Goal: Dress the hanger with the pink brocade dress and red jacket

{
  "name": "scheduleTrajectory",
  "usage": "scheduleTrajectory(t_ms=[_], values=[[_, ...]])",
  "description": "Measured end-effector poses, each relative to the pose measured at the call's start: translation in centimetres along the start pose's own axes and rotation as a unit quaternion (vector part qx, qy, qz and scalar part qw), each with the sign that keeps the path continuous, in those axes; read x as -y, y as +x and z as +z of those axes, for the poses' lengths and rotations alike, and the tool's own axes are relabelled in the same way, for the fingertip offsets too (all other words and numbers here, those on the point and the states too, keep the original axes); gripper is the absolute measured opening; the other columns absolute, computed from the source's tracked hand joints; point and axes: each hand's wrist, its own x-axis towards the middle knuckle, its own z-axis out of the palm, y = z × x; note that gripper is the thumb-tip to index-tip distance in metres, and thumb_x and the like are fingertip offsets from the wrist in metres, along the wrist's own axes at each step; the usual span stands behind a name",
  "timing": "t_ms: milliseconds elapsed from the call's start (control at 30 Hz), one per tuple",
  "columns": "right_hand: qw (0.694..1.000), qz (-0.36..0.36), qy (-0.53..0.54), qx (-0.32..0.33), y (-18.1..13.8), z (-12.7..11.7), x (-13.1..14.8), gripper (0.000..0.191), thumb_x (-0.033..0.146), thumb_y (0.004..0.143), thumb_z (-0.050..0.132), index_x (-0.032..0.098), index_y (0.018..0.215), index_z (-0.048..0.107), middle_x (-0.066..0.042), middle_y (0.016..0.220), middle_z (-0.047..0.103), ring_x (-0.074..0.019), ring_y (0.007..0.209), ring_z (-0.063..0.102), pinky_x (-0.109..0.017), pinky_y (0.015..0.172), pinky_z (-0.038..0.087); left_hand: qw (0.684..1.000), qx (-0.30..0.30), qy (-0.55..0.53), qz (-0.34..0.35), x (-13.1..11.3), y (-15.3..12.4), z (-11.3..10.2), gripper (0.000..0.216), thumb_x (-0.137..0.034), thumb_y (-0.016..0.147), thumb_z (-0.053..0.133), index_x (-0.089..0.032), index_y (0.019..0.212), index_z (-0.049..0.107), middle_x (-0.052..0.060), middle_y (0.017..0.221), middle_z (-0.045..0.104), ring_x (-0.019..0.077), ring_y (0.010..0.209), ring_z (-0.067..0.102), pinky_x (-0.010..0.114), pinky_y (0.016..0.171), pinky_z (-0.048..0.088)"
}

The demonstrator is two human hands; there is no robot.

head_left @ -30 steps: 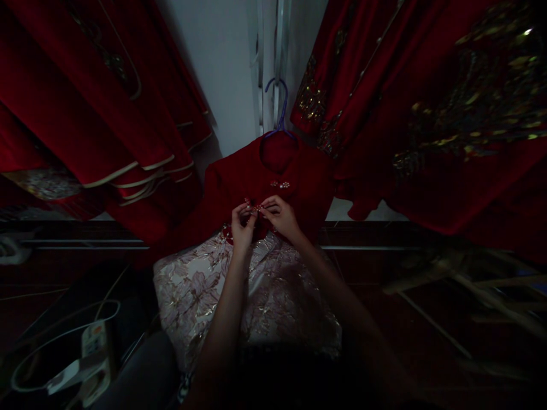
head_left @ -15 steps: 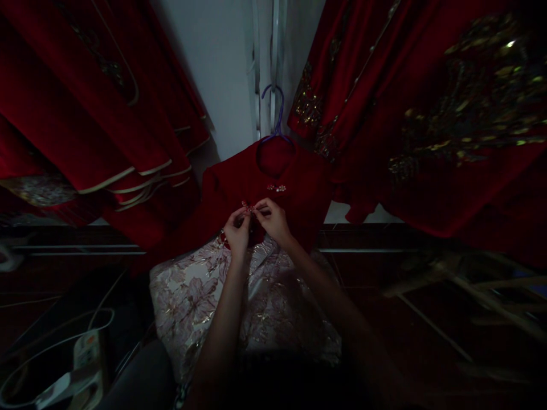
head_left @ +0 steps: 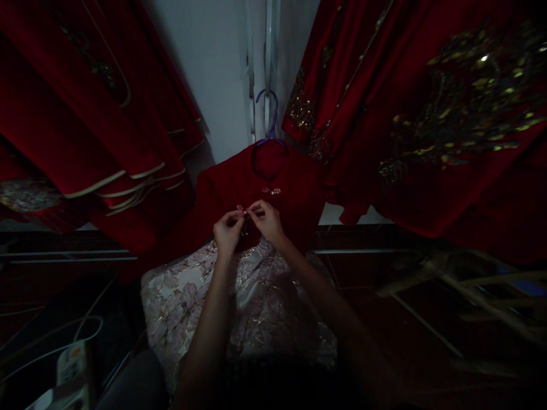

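A dark red top [head_left: 294, 196] hangs on a blue hanger [head_left: 265, 117] against a white wall. Below it spreads a pale floral skirt [head_left: 188, 296] with gold threads. My left hand [head_left: 226, 233] and my right hand [head_left: 267, 222] meet at the front of the red top, fingers pinched together on a small sparkly clasp [head_left: 244, 212]. A second jewelled clasp [head_left: 272, 191] sits higher up, near the neckline. Both forearms reach up from the bottom of the view.
Red garments with cream piping [head_left: 106, 154] hang at the left. Red garments with gold embroidery [head_left: 448, 114] hang at the right. A white power strip with cables [head_left: 68, 359] lies at lower left. A wooden frame [head_left: 470, 285] shows dimly at right.
The view has drifted, so everything sits slightly lower and to the left. My hands stay pinched at the same clasp, with small finger movements.
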Motion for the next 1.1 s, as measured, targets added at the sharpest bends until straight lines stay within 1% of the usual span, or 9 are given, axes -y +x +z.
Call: scheduleTrajectory(t_ms=[133, 200, 367, 500, 600, 700, 933, 1000, 1100], values=[[1.0, 0.015, 0.018, 0.015, 0.5, -0.2, 0.1, 0.006, 0.025, 0.085, 0.054, 0.022, 0.087, 0.059, -0.001, 0.089, 0.066, -0.0112, 0.08, 0.065, -0.025, 0.078, 0.054, 1.0, 0.028, 0.007, 0.011, -0.3, 0.6, -0.1, 0.021, -0.029, 0.072, 0.066, -0.015, 0.088, 0.068, 0.006, 0.086, 0.071, 0.0165, 0.078, 0.066, 0.031, 0.08, 0.052], [0.997, 0.029, 0.05, 0.043, 0.3, -0.8, 0.2, 0.011, 0.026, 0.087, 0.052, 0.022, 0.092, 0.061, -0.001, 0.092, 0.069, -0.0115, 0.084, 0.067, -0.026, 0.08, 0.055, 1.0, 0.018, 0.008, 0.012, -0.3, -0.1, 0.0, 0.022, -0.029, 0.075, 0.063, -0.016, 0.093, 0.065, 0.005, 0.087, 0.069, 0.0156, 0.077, 0.065, 0.031, 0.08, 0.051], [0.991, 0.059, 0.054, 0.104, -2.8, -4.3, 0.2, 0.018, 0.025, 0.086, 0.053, 0.021, 0.098, 0.066, -0.003, 0.099, 0.072, -0.0131, 0.088, 0.069, -0.029, 0.081, 0.055, 0.98, -0.099, 0.16, 0.071, 0.4, -5.3, 1.2, 0.027, -0.027, 0.079, 0.06, -0.02, 0.105, 0.059, 0.009, 0.107, 0.058, 0.022, 0.104, 0.054, 0.041, 0.096, 0.042], [0.992, 0.09, 0.003, 0.086, -5.7, -7.1, -0.7, 0.019, 0.029, 0.086, 0.055, 0.022, 0.099, 0.067, -0.004, 0.097, 0.072, -0.0146, 0.083, 0.069, -0.03, 0.077, 0.056, 0.96, -0.086, 0.251, 0.093, 1.4, -8.2, 2.1, 0.034, -0.025, 0.08, 0.059, -0.02, 0.114, 0.059, 0.013, 0.121, 0.045, 0.0275, 0.121, 0.041, 0.047, 0.105, 0.033], [0.989, 0.11, -0.017, 0.094, -6.5, -7.6, -1.8, 0.019, 0.027, 0.085, 0.056, 0.021, 0.101, 0.066, -0.005, 0.097, 0.071, -0.015, 0.088, 0.068, -0.03, 0.078, 0.055, 0.964, -0.069, 0.238, 0.099, 1.7, -8.0, 1.9, 0.046, -0.023, 0.081, 0.057, -0.021, 0.126, 0.052, 0.013, 0.126, 0.042, 0.0267, 0.122, 0.042, 0.044, 0.105, 0.035], [0.986, 0.127, -0.023, 0.101, -6.7, -6.6, -3.1, 0.022, 0.023, 0.082, 0.058, 0.02, 0.104, 0.062, -0.006, 0.098, 0.069, -0.0149, 0.089, 0.067, -0.029, 0.076, 0.055, 0.973, -0.037, 0.212, 0.078, 1.6, -7.2, 0.9, 0.046, -0.022, 0.082, 0.054, -0.024, 0.128, 0.051, 0.011, 0.118, 0.051, 0.0234, 0.108, 0.053, 0.039, 0.097, 0.042], [0.987, 0.118, -0.049, 0.098, -7.7, -4.4, -5.4, 0.032, 0.026, 0.076, 0.066, 0.019, 0.106, 0.058, -0.001, 0.081, 0.064, -0.0129, 0.075, 0.062, -0.027, 0.072, 0.051, 0.979, 0.035, 0.191, 0.053, 1.8, -5.3, -2.6, 0.031, -0.025, 0.081, 0.056, -0.026, 0.111, 0.064, 0.006, 0.1, 0.063, 0.0219, 0.094, 0.059, 0.039, 0.091, 0.045], [0.986, 0.12, -0.05, 0.103, -7.8, -4.3, -5.7, 0.031, 0.028, 0.075, 0.068, 0.019, 0.103, 0.06, 0.0, 0.078, 0.064, -0.0127, 0.072, 0.061, -0.027, 0.071, 0.05, 0.978, 0.002, 0.2, 0.062, 1.6, -4.8, -3.4, 0.032, -0.026, 0.08, 0.057, -0.026, 0.112, 0.065, 0.007, 0.104, 0.062, 0.0231, 0.099, 0.057, 0.041, 0.095, 0.043], [0.984, 0.138, -0.043, 0.106, -7.8, -4.3, -5.6, 0.026, 0.032, 0.077, 0.066, 0.019, 0.1, 0.063, -0.002, 0.079, 0.066, -0.0139, 0.073, 0.063, -0.027, 0.071, 0.05, 0.956, -0.092, 0.268, 0.074, 0.7, -4.4, -4.1, 0.04, -0.029, 0.076, 0.063, -0.025, 0.116, 0.063, 0.01, 0.122, 0.053, 0.0277, 0.117, 0.047, 0.046, 0.105, 0.034]])
